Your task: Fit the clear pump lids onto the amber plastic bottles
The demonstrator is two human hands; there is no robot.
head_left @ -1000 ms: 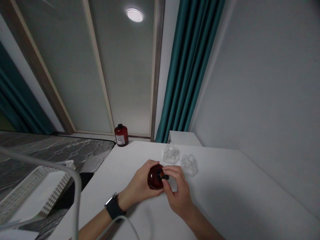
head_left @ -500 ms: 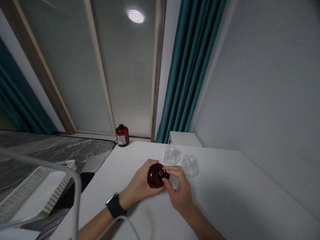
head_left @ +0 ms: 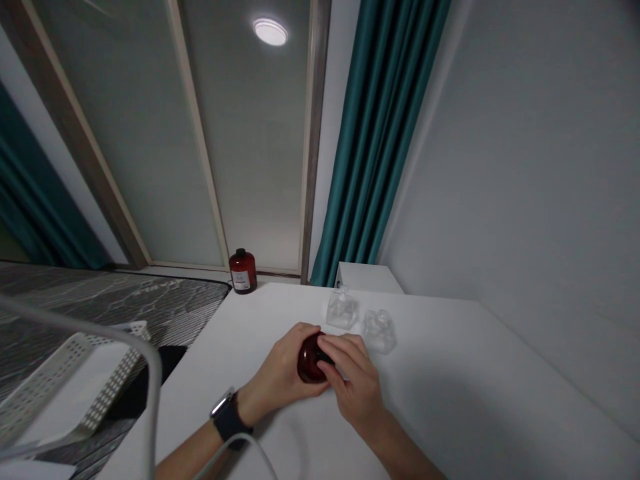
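Red bottle (head_left: 309,358) clasped by left hand (head_left: 280,373); right hand (head_left: 353,383) grip covers hidden cap

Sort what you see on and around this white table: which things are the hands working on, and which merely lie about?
In hand:
- dark red bottle, gripped by the left hand
- its cap end, covered by the right hand fingers

Lying about:
- two clear glass bottles beside the hands
- red labelled bottle at the window
- white perforated basket
- teal curtain
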